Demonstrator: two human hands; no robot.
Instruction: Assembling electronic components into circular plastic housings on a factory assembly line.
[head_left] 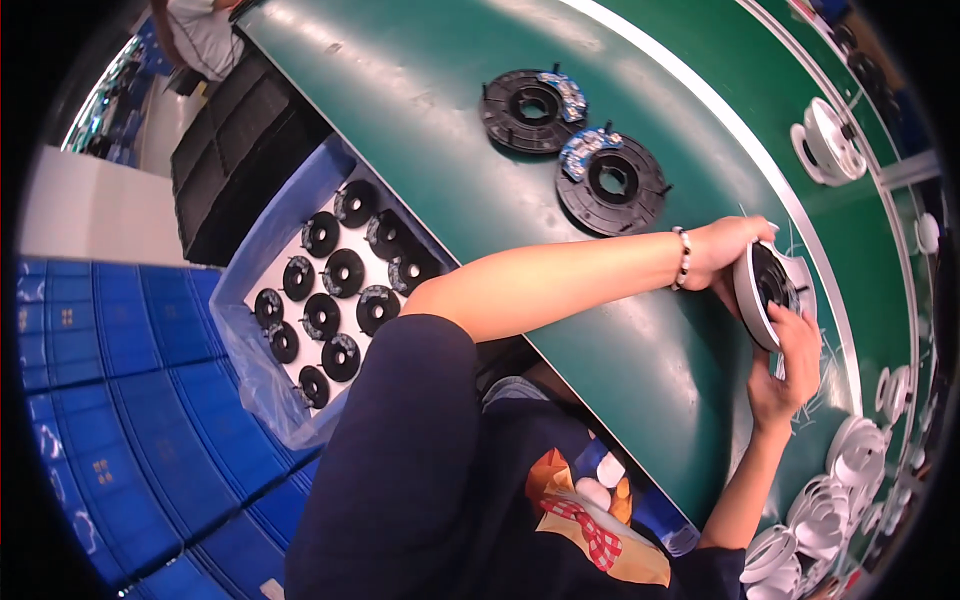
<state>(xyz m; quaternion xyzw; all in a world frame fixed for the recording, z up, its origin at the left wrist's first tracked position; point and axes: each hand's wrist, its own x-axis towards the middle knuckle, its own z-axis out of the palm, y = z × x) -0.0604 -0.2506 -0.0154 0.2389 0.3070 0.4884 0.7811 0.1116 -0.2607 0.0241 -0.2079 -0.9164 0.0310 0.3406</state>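
Observation:
Over the right side of the bench, my left hand [728,252] grips the upper rim of a white round housing [748,305], fingers closed about its edge. The housing is tilted on its side, and a black disc [768,272] sits within it. At its lower edge, my right hand [788,372] has closed on the rim, with fingertips against the black disc. Two more black discs [520,132] [632,200], each carrying a curved blue circuit board [572,98], lie farther left on the bench.
A blue-lined bin [235,300] left of the bench holds several black discs [343,272]. Blue crates [150,400] and a black crate [235,150] stand beyond. Several white housings [822,515] are piled at lower right; another [830,145] sits far right. Someone in white [205,35] is at top left.

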